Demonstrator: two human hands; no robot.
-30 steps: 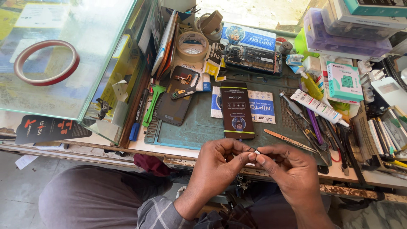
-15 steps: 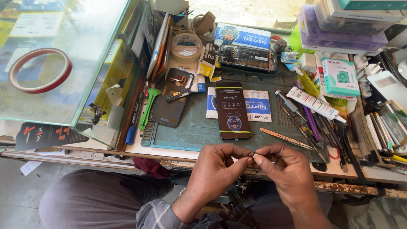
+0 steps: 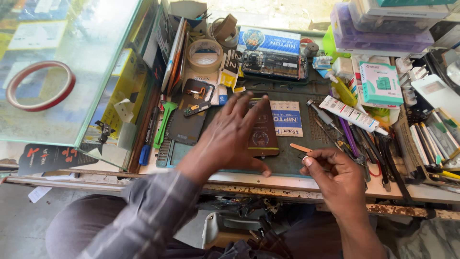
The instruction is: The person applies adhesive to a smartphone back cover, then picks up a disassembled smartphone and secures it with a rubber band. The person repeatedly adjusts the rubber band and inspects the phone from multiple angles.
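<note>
1. Left hand (image 3: 235, 136): fingers spread flat, palm down, laid over the dark phone panel (image 3: 264, 139) on the green work mat (image 3: 292, 160) near the front edge of the worktop (image 3: 393, 192). It gripped nothing; the flat palm appeared to be there to press or steady the panel.
2. Right hand (image 3: 335, 175): over the front edge, just right of the mat, thumb and forefinger pinched on a small dark part (image 3: 304, 156). The part was too small to identify. The pinch kept it clear of the clutter.
3. Dark phone panel: lying flat, centre of the mat, its long side running toward the back edge, partly covered by the left hand.
4. Orange pry tool (image 3: 301, 147): loose on the mat, between the panel and the right hand, touching neither.
5. Opened phone body (image 3: 274, 64): toward the back edge, well apart from both hands.
6. Tape roll (image 3: 204, 55): back left, beside the glass case (image 3: 62, 72) that walled in the left edge.
7. White tube (image 3: 350, 114), tweezers and drivers (image 3: 357, 139): fanned along the right side, handles toward the front.
8. Open room: little. The mat's front strip was the only bare patch; boxes lined the back, tools the right and the case the left, so the hands had room mainly at the front edge.
</note>
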